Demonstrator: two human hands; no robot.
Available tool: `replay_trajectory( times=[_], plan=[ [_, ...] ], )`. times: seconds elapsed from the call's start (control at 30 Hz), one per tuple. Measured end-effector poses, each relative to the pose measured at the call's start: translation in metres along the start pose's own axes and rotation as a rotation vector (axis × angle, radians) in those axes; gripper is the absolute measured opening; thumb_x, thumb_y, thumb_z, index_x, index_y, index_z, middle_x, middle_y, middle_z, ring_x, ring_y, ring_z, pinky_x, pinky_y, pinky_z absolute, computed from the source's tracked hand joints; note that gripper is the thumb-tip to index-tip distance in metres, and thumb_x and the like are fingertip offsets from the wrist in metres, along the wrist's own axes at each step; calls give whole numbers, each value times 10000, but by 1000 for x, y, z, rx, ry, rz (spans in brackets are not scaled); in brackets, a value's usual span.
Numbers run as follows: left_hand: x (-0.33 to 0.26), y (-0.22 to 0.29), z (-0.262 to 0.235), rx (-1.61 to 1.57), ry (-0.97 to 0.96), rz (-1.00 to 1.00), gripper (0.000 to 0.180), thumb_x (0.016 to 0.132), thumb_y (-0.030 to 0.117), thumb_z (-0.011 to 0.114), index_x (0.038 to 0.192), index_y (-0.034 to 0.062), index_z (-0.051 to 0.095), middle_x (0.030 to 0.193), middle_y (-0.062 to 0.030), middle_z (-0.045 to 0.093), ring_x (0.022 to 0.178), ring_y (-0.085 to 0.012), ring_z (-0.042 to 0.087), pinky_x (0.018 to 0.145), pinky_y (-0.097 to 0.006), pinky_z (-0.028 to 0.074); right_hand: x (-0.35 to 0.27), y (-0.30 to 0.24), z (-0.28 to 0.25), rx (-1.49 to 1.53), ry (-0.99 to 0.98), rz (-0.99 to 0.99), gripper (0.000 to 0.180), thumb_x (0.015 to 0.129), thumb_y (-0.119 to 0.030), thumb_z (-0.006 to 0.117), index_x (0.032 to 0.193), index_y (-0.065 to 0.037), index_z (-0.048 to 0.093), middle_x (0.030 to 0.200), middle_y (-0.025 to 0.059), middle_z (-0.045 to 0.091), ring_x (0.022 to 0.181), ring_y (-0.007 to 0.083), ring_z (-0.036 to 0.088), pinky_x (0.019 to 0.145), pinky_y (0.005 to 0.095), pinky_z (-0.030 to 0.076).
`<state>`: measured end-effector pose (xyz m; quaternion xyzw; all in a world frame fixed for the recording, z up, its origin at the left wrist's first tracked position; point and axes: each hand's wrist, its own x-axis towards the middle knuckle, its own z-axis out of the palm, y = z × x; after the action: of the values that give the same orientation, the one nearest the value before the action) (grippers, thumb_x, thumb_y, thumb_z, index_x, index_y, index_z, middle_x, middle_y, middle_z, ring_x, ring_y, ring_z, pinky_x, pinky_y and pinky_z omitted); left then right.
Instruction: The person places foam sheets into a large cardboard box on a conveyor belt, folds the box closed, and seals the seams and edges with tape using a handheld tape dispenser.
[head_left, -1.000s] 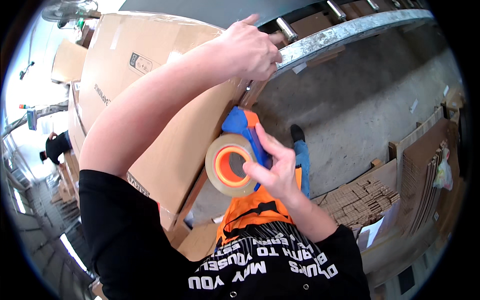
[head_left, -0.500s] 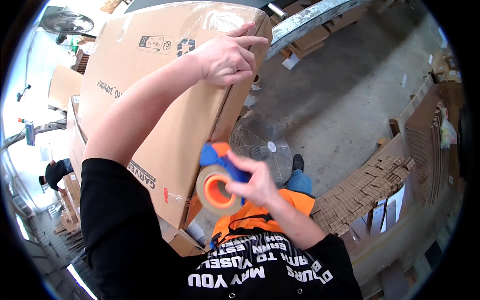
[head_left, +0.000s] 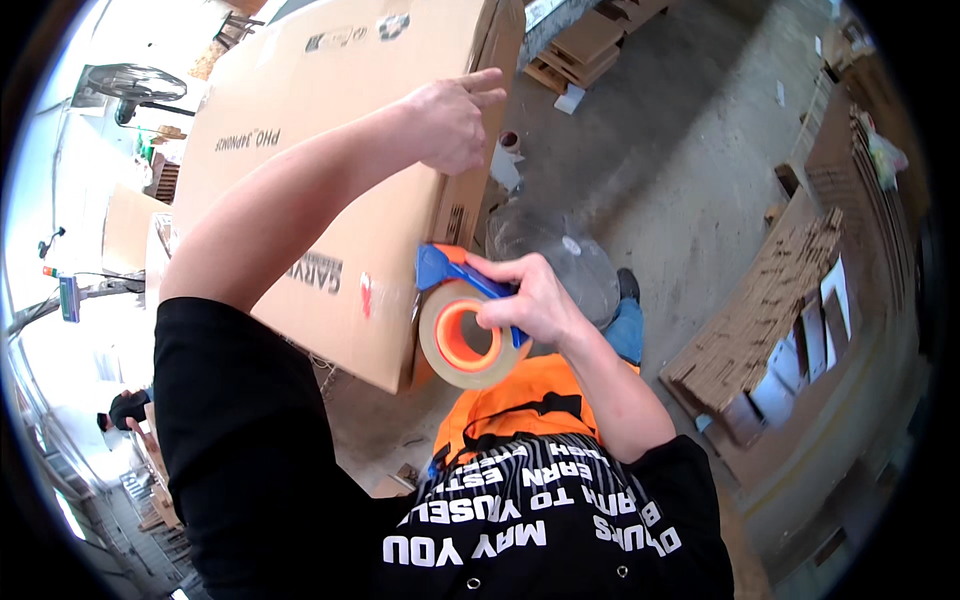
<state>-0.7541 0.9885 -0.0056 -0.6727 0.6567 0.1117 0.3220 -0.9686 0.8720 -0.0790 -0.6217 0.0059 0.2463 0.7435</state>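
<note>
Clenched right hand (head_left: 530, 300) presses tape dispenser (head_left: 462, 320) against carton (head_left: 330, 170); left hand (head_left: 450, 120) steadies it.

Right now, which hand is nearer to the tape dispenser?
Right. The right hand has its grip around the blue handle of the tape dispenser, pressing it against the cardboard box. The left hand rests higher up on the box's edge, clear of the dispenser.
</note>
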Motion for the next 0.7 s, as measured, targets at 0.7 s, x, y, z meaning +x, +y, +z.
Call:
replay_trajectory(
  times=[0.7],
  plan=[
    [-147,238,24,-262,296,-51,761,613,248,792,1318,97,549,1534,-30,351,1443,-371,242,1199,-490,219,-39,128,262,-522,12,-91,455,608,-279,689,1037,-131,725,899,156,704,824,314,689,733,370,553]
  ],
)
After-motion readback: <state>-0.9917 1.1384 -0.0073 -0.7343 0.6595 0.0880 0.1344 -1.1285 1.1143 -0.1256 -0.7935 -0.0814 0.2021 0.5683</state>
